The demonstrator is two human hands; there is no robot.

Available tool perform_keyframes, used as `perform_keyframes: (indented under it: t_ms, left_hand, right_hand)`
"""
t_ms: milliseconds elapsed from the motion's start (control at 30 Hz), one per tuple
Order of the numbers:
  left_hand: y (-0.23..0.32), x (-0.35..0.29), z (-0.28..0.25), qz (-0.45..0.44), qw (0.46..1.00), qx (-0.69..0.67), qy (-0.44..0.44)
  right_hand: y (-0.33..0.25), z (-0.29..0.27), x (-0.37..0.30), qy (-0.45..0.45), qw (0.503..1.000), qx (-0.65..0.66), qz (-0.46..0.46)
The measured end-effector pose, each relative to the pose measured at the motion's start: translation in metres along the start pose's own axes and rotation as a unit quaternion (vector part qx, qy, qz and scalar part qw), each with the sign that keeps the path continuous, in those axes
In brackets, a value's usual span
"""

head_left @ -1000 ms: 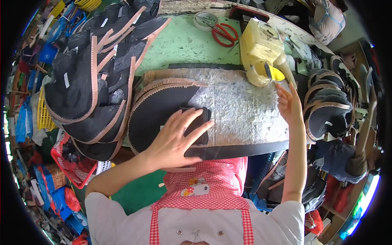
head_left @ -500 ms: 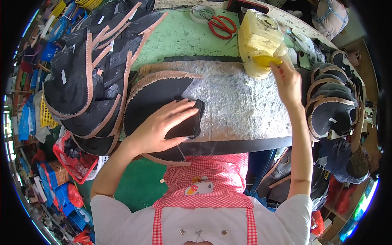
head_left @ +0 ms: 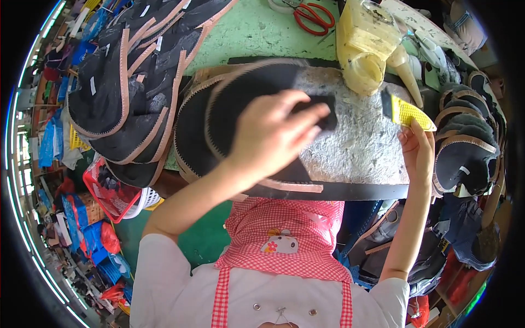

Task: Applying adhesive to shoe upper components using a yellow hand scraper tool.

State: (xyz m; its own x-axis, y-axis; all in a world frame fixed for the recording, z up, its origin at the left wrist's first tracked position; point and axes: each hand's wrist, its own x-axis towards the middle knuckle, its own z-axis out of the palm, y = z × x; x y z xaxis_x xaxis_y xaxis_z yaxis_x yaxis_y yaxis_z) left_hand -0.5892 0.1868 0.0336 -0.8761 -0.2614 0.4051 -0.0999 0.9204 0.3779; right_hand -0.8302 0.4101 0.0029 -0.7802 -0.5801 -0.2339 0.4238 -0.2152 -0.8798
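My left hand (head_left: 276, 131), smeared by motion, has its fingers around the end of a black curved fabric piece (head_left: 235, 98) with a tan zigzag-stitched edge, which looks like a shoe upper. A similar black piece (head_left: 188, 128) lies partly beneath it on the worn grey work board (head_left: 361, 147). Off to the right, my right hand (head_left: 418, 147) is closed on the yellow handle of a flat brush (head_left: 407, 113) with dark bristles, raised over the board's right side. Beyond the board stands a cloudy yellow plastic container (head_left: 366, 38) with a round opening in front.
Stacked black pieces (head_left: 98, 98) with tan edges cover the left side of the green table (head_left: 251, 38). Red-handled scissors (head_left: 314, 19) lie at the back. More black pieces (head_left: 465, 158) are piled at the right. Below left sits a red basket (head_left: 104, 191).
My left hand has shifted right and the top black piece has moved with it, uncovering another below. My right hand has taken the yellow brush out of the container's opening, to the right.
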Motion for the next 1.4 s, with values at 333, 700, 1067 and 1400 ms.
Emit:
perform_keyframes:
  t_ms: [333, 700, 1067, 1400]
  left_hand:
    - [-0.023, -0.023, 0.019, 0.094, 0.979, -0.071, -0.164]
    - [-0.023, -0.022, 0.023, 0.054, 0.986, -0.1, -0.124]
    - [-0.023, -0.021, 0.026, 0.052, 0.986, -0.095, -0.126]
    - [-0.026, -0.022, 0.03, 0.024, 0.985, -0.134, -0.102]
  right_hand:
    - [0.037, 0.062, -0.034, -0.107, 0.903, -0.384, -0.159]
    - [0.038, 0.068, -0.007, -0.212, 0.782, -0.513, -0.284]
    - [0.047, 0.044, -0.077, -0.221, 0.843, -0.438, -0.222]
    - [0.039, 0.063, -0.037, -0.261, 0.762, -0.493, -0.329]
